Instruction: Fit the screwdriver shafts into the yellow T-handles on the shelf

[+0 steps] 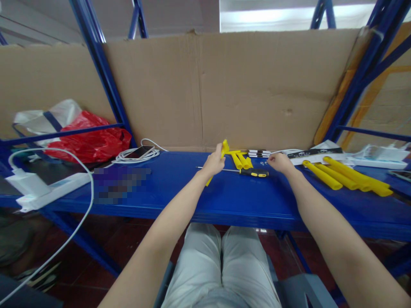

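Note:
My left hand (214,163) is closed around a yellow plastic piece (225,146), whose top sticks up above the fingers and whose thin lower end shows below the hand. My right hand (278,162) is held low over the table with its fingers pinched together; whatever is between them is too small to make out. Just left of those fingertips lie several tiny light-coloured bits (263,163). Between my hands rest short yellow tube parts (240,161) and a screwdriver (253,172) with a black and yellow handle, its shaft pointing left behind my left hand.
Several long yellow tubes (324,176) lie on the blue table (173,188) at right, before a white power strip (375,161). Marker-like sticks (258,153) lie at the back. Leftward are a phone (139,152), coiled white cable, red bag (93,137) and another power strip (61,190). Cardboard (250,85) stands behind.

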The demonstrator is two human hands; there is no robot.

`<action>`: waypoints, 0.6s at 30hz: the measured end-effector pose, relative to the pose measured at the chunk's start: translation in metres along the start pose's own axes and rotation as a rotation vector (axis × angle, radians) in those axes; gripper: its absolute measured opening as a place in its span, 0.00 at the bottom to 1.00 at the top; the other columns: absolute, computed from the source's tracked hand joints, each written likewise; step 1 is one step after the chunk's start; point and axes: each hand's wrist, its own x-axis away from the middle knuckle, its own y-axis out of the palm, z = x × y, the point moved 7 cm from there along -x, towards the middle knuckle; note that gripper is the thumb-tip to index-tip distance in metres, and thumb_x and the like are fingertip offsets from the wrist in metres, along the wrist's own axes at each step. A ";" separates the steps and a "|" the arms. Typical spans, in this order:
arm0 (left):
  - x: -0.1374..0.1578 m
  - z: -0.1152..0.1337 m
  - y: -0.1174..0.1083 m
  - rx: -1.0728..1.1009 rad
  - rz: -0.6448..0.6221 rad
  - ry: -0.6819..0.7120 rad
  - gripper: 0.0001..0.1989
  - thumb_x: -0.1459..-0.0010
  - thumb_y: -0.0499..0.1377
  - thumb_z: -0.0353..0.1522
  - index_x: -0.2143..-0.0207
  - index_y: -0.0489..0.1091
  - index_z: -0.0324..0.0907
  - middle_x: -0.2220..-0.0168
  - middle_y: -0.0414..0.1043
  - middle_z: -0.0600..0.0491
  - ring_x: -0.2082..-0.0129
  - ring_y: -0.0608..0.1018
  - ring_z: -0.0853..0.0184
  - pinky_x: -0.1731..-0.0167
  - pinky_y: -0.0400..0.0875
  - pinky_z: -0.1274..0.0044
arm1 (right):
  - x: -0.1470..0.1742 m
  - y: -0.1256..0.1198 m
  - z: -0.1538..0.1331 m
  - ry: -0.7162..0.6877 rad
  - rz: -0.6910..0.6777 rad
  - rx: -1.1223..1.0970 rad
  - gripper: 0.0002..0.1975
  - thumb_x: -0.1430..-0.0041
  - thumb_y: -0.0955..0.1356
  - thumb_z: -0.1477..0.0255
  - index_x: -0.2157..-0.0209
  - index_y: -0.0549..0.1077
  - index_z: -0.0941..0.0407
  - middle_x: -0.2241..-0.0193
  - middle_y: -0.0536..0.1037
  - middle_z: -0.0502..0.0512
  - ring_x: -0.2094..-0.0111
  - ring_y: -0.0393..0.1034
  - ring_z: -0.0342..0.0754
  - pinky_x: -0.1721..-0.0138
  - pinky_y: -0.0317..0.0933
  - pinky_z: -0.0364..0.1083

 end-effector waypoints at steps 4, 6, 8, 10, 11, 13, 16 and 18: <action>-0.001 -0.002 0.001 0.023 0.019 0.008 0.29 0.38 0.55 0.24 0.36 0.55 0.43 0.42 0.74 0.39 0.41 0.76 0.53 0.42 0.69 0.63 | -0.001 0.009 0.015 0.063 -0.059 0.052 0.11 0.41 0.66 0.73 0.63 0.82 0.56 0.60 0.84 0.62 0.59 0.79 0.52 0.61 0.66 0.43; -0.001 -0.002 0.001 0.032 0.018 0.009 0.28 0.38 0.56 0.24 0.37 0.56 0.42 0.42 0.74 0.38 0.41 0.76 0.53 0.42 0.69 0.63 | 0.001 0.011 0.014 0.071 -0.087 0.070 0.12 0.39 0.66 0.72 0.62 0.82 0.56 0.60 0.84 0.61 0.58 0.79 0.53 0.60 0.67 0.43; -0.001 -0.002 0.001 0.042 0.018 0.010 0.28 0.38 0.56 0.24 0.37 0.56 0.42 0.42 0.73 0.37 0.41 0.76 0.52 0.42 0.69 0.63 | 0.004 0.012 0.011 0.084 -0.111 0.087 0.13 0.39 0.65 0.72 0.61 0.82 0.56 0.59 0.84 0.62 0.56 0.79 0.53 0.58 0.67 0.44; -0.002 -0.002 0.001 0.058 0.022 0.013 0.28 0.39 0.56 0.23 0.37 0.56 0.42 0.42 0.73 0.37 0.41 0.76 0.52 0.42 0.69 0.62 | 0.007 0.011 0.007 0.103 -0.132 0.104 0.14 0.39 0.65 0.73 0.59 0.82 0.56 0.57 0.84 0.63 0.54 0.78 0.54 0.56 0.68 0.45; -0.002 -0.003 0.001 0.070 0.028 0.012 0.28 0.39 0.56 0.23 0.37 0.56 0.42 0.42 0.73 0.38 0.41 0.76 0.52 0.42 0.68 0.61 | 0.008 0.011 0.005 0.109 -0.140 0.114 0.14 0.38 0.65 0.73 0.58 0.82 0.56 0.57 0.83 0.63 0.53 0.78 0.55 0.56 0.68 0.46; -0.003 -0.006 -0.001 0.108 0.043 0.006 0.28 0.40 0.56 0.23 0.38 0.56 0.43 0.42 0.73 0.38 0.42 0.77 0.52 0.42 0.69 0.60 | 0.010 0.010 0.001 0.114 -0.149 0.137 0.15 0.38 0.64 0.73 0.57 0.82 0.56 0.56 0.83 0.65 0.52 0.78 0.56 0.54 0.68 0.47; -0.007 -0.011 -0.003 0.224 0.071 -0.018 0.29 0.42 0.57 0.23 0.39 0.57 0.44 0.43 0.74 0.40 0.47 0.80 0.54 0.45 0.72 0.61 | 0.011 0.010 -0.002 0.128 -0.168 0.171 0.17 0.37 0.63 0.73 0.54 0.81 0.58 0.54 0.82 0.67 0.50 0.77 0.57 0.53 0.69 0.49; -0.009 -0.013 -0.003 0.344 0.083 -0.048 0.29 0.42 0.57 0.22 0.40 0.56 0.45 0.45 0.75 0.43 0.54 0.82 0.59 0.51 0.76 0.64 | 0.012 0.010 -0.003 0.143 -0.179 0.185 0.18 0.36 0.62 0.73 0.53 0.81 0.59 0.54 0.82 0.69 0.49 0.77 0.58 0.52 0.69 0.50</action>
